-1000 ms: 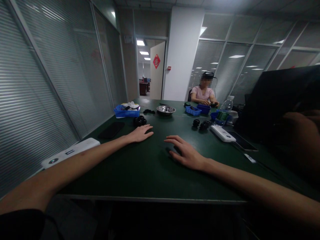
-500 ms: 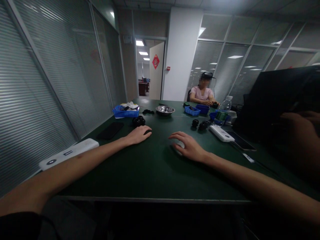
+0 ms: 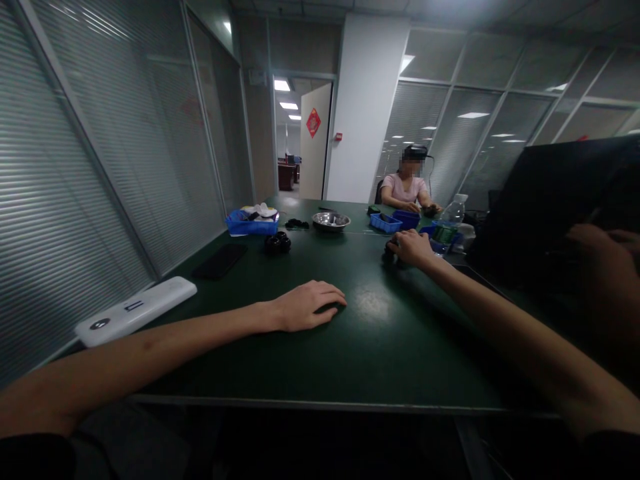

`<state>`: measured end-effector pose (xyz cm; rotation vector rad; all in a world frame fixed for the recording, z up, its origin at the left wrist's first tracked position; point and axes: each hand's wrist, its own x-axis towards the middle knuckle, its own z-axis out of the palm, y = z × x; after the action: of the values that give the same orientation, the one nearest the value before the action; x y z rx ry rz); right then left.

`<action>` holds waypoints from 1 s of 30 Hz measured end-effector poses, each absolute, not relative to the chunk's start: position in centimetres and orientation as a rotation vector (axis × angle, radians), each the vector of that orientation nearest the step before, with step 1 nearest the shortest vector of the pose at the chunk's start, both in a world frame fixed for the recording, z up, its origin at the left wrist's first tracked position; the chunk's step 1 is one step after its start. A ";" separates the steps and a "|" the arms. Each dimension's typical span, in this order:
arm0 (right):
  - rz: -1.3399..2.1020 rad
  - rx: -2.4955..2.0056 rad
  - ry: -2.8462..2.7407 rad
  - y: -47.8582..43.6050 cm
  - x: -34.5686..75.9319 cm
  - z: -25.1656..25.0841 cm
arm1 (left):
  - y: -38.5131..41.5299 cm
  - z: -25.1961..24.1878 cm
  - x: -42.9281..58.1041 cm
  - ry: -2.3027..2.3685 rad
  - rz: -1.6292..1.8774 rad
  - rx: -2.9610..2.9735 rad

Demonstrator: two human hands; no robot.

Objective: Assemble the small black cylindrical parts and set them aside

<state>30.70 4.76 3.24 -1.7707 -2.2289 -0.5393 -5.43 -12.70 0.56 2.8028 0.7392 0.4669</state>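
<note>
My left hand [image 3: 309, 307] rests low over the green table [image 3: 300, 363], its fingers stretched out and nothing visible in them. Farther forward on the right, my right hand [image 3: 414, 247] reaches down with bent fingers around a small black rounded part [image 3: 389, 252]. Fingers and palm hide most of that part and whatever lies beside it. A cluster of shiny black rounded parts [image 3: 277, 243] sits forward of my left hand, apart from it.
Across the back are a blue tray [image 3: 253, 227], a metal bowl [image 3: 331, 223] and a blue basket [image 3: 385, 225]. A clear bottle [image 3: 449, 223] stands near my right hand. On the left lie a black phone [image 3: 221, 261] and a white device [image 3: 137, 310]. A person [image 3: 406, 189] sits opposite.
My left hand has come back and to the right, away from the black cluster. My right hand has moved forward and right from mid-table onto the black parts.
</note>
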 end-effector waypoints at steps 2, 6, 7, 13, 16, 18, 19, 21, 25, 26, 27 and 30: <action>-0.533 -1.799 -2.254 5.1 30.8 3.2 | -12.5 0.5 -5.6 0.726 0.482 2.796; -0.511 -1.775 -2.305 4.6 30.3 3.8 | -12.6 0.5 -5.6 0.745 0.518 2.763; -0.503 -1.743 -2.328 4.1 29.8 4.0 | -12.6 0.6 -5.5 0.783 0.540 2.742; -0.378 -1.310 -2.581 -3.6 23.5 3.7 | -11.6 -0.1 -5.8 1.127 0.783 2.450; -0.181 -0.911 -2.677 -9.8 20.2 2.9 | -11.2 -0.5 -5.8 1.137 0.682 2.439; -0.015 -0.668 -2.639 -13.0 18.8 2.5 | -11.4 -0.4 -5.6 1.061 0.608 2.526; 0.011 -0.624 -2.606 -14.1 18.3 2.3 | -11.6 -0.2 -5.5 1.022 0.590 2.561; 0.050 -0.623 -2.564 -15.1 17.9 1.9 | -12.0 0.1 -5.3 0.993 0.574 2.578; 0.164 -0.703 -2.441 -15.0 18.0 1.1 | -12.4 0.6 -5.2 1.038 0.572 2.487; 0.197 -0.714 -2.414 -14.9 18.0 1.0 | -12.3 0.6 -5.3 1.041 0.585 2.458; 0.229 -0.726 -2.388 -14.9 18.0 0.9 | -12.3 0.6 -5.3 1.036 0.601 2.426; 0.315 -0.787 -2.303 -15.2 17.8 0.9 | -12.0 0.3 -5.5 0.976 0.637 2.335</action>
<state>17.78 -15.16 0.91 -0.7869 -2.3034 0.3146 -5.48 -12.01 0.26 2.3355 0.9758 0.6371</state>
